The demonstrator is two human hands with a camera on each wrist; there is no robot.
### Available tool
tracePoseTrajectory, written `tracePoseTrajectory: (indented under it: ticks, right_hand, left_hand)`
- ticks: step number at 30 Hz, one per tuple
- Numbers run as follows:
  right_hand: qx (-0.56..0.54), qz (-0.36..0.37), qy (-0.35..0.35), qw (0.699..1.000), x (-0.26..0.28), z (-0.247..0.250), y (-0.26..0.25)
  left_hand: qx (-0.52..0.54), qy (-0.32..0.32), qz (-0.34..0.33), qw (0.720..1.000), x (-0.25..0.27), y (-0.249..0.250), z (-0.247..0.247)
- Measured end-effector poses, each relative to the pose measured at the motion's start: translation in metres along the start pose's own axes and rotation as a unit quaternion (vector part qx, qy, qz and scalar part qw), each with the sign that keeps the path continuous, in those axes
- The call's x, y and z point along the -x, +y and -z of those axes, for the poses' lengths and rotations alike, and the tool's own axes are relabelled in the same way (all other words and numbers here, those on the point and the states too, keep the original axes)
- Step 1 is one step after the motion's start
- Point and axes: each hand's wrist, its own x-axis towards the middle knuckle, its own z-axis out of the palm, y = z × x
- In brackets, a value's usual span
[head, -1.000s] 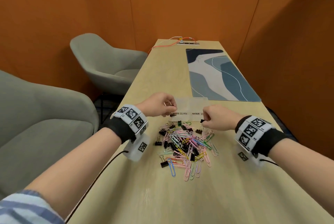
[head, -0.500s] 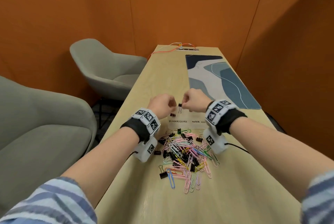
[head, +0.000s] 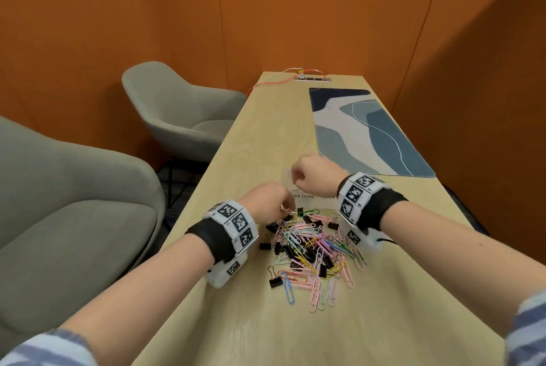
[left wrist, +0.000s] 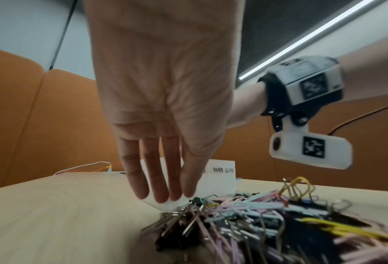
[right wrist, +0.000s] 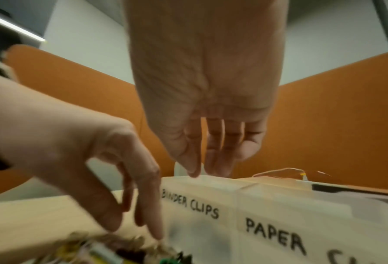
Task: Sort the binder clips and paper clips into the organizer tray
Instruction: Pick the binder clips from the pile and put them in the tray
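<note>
A pile of coloured paper clips and black binder clips (head: 310, 244) (left wrist: 256, 214) (right wrist: 98, 250) lies on the wooden table. Just beyond it stands the translucent organizer tray (head: 320, 197) (left wrist: 220, 180) (right wrist: 279, 205), labelled BINDER CLIPS and PAPER CLIPS. My left hand (head: 288, 207) (left wrist: 166, 196) (right wrist: 138, 230) reaches down to the pile's far left edge, thumb and fingers apart, fingertips touching clips. My right hand (head: 295, 181) (right wrist: 204, 173) hovers over the binder clips compartment with its fingers pointing down. I see nothing in it. The tray's inside is hidden.
A blue patterned mat (head: 369, 135) lies beyond the tray on the right. A power strip with orange cable (head: 313, 79) sits at the table's far end. Two grey chairs (head: 183, 117) stand to the left. Orange walls close in on all sides.
My left hand came back from the tray down to the pile's edge. The binder clip my right hand pinched over the tray is no longer in it.
</note>
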Motion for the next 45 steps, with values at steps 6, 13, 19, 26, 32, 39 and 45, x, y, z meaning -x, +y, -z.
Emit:
tracePoseTrajectory:
  ticks: [6,13,19,26,32,39,45]
  right_hand:
    - [0.065,0.039,-0.074,0.994,0.027,-0.029,-0.005]
    - [0.049,-0.001,-0.059,0.997,0.022,-0.049,0.005]
    - [0.002,-0.014,-0.024,1.000,0.016,-0.049,-0.001]
    - [-0.008,-0.010,-0.041,0.999,0.012,-0.055,-0.012]
    - [-0.069,-0.009,-0.043,0.997,0.018,-0.044,-0.005]
    - [-0.176,-0.070,-0.060,0.980,0.036,-0.017,0.019]
    - [-0.128,-0.062,-0.065,0.988,0.039,-0.029,0.015]
  left_hand:
    - [-0.061,-0.019,-0.011,0.998,-0.002,0.005,-0.003]
    - [-0.038,0.000,-0.024,0.999,0.001,-0.005,0.000]
    - [0.054,0.083,0.002,0.995,0.010,-0.016,0.008]
    - [0.200,0.056,0.091,0.974,0.025,-0.019,0.009]
    - [0.102,-0.030,0.115,0.988,0.030,-0.013,0.001]
    - [0.064,-0.074,0.072,0.993,0.035,-0.012,-0.003]
    - [-0.002,-0.018,0.024,1.000,0.028,-0.010,-0.009]
